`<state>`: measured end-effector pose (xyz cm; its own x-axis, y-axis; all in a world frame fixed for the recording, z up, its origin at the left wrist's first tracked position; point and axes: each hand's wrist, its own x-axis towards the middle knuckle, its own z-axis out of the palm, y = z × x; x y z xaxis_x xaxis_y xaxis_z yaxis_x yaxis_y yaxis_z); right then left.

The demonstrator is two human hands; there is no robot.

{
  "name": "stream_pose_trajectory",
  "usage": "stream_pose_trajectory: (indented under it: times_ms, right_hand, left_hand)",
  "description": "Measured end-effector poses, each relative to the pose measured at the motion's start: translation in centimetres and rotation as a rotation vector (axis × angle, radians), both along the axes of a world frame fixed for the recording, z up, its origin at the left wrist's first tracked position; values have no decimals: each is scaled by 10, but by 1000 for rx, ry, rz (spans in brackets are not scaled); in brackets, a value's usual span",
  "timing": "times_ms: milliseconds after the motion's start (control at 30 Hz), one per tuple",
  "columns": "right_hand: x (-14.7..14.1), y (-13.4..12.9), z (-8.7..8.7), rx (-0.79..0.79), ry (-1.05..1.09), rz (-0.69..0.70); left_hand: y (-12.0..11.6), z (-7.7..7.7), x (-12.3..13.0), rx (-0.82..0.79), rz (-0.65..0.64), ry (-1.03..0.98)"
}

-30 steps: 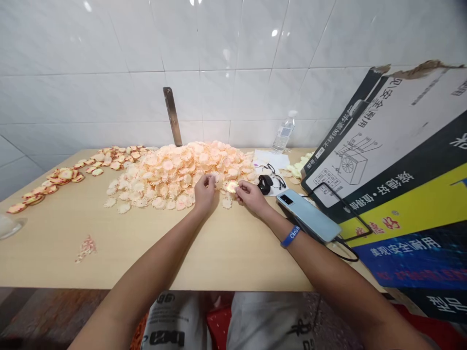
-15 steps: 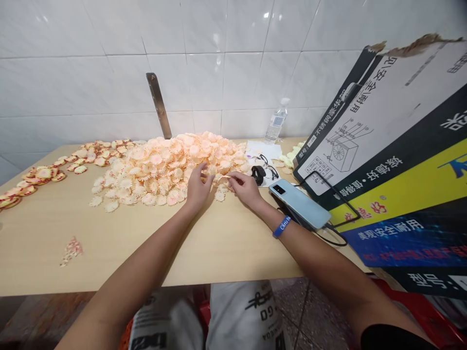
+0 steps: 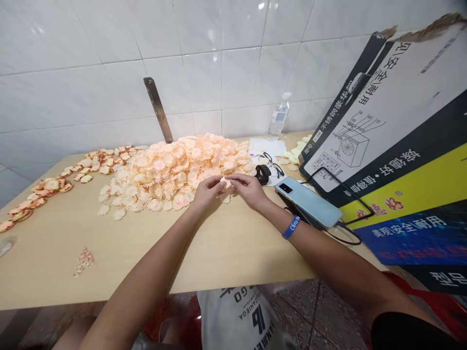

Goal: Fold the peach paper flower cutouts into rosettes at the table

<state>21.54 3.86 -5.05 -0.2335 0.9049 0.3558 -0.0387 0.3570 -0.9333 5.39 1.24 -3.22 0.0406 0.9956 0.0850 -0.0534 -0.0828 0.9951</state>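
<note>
A big heap of pale peach, scallop-edged artificial flower pieces (image 3: pixel 178 167) lies before me on the table. At its front right side, my left hand (image 3: pixel 207 195) and my right hand (image 3: pixel 251 192) meet, fingertips pinched on one small cream flower piece (image 3: pixel 226 182). Fingers hide part of that piece. Just below the fingertips, another flower piece (image 3: pixel 226 198) rests on the wooden table (image 3: pixel 226 253). A blue wristband (image 3: pixel 291 227) circles my right wrist.
Right of my hands are black earphones or a similar case (image 3: pixel 262 174), glasses (image 3: pixel 275 166), a light blue phone (image 3: pixel 312 203) with a cable, and a large printed carton (image 3: pixel 365 150). A water bottle (image 3: pixel 279 118) stands behind. Red-edged pieces (image 3: pixel 51 184) spread left; tiny scraps (image 3: pixel 84 261) lie nearer.
My left hand has come from the heap's edge to join my right hand, closing on the flower piece. The view has shifted slightly.
</note>
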Motion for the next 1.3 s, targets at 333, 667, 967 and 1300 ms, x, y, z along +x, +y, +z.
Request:
stream_pose_trajectory:
  times_ms: [333, 667, 967, 1300]
  right_hand:
    - [-5, -5, -2, -11, -68, -103]
    - [-5, -8, 3, 93, -213, -132]
    - [-1, -3, 0, 159, -235, -152]
    - [2, -13, 9, 752, -442, -70]
  left_hand:
    - [3, -7, 1, -102, 61, -7]
    - [-2, 0, 3, -144, 36, -81]
    - [1, 0, -2, -207, -58, -223]
    - [3, 6, -6, -338, 129, -302]
